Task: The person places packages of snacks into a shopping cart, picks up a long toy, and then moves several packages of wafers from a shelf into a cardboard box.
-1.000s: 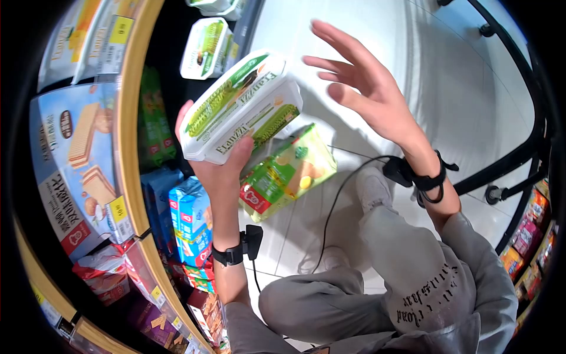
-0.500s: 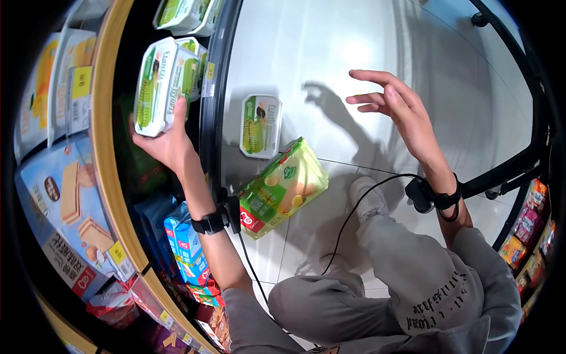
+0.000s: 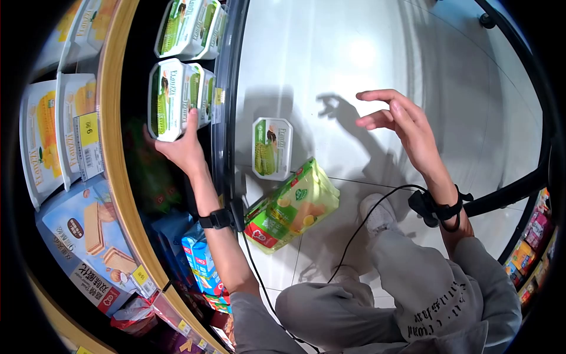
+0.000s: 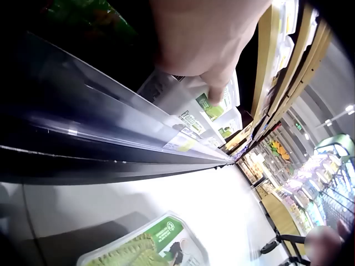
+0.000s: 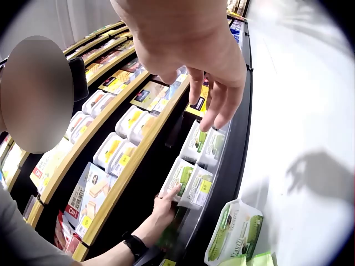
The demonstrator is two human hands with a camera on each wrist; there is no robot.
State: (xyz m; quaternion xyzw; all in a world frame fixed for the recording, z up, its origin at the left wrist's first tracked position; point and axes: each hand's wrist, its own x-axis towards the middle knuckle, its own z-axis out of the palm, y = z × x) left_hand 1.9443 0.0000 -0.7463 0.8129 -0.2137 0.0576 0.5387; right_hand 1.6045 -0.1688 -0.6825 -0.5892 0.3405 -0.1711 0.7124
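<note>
On the bottom shelf, the left hand [image 3: 187, 147] grips a white-and-green Franzzi box [image 3: 168, 100], thumb on its near side; its other fingers are mostly hidden. That box stands against another Franzzi box [image 3: 203, 97] at the shelf's front lip. In the left wrist view the left hand [image 4: 205, 39] reaches over the clear lip onto the boxes. The right hand [image 3: 407, 127] hangs over the floor with fingers loosely bent, holding nothing; the right wrist view shows this hand [image 5: 191, 55] from above. A further Franzzi box [image 3: 272, 148] lies on the floor beside a green snack bag [image 3: 295, 206].
More Franzzi boxes [image 3: 183, 26] stand farther along the shelf. Blue packs [image 3: 203, 259] sit nearer the body. A wooden shelf edge [image 3: 112, 106] runs along the left. A black cart frame [image 3: 545, 106] is at the right, and a black cable [image 3: 354, 236] crosses the floor.
The left hand has carried the Franzzi box from over the floor leftward and down onto the shelf. A box has come into view on the floor. The right hand has moved down and slightly right.
</note>
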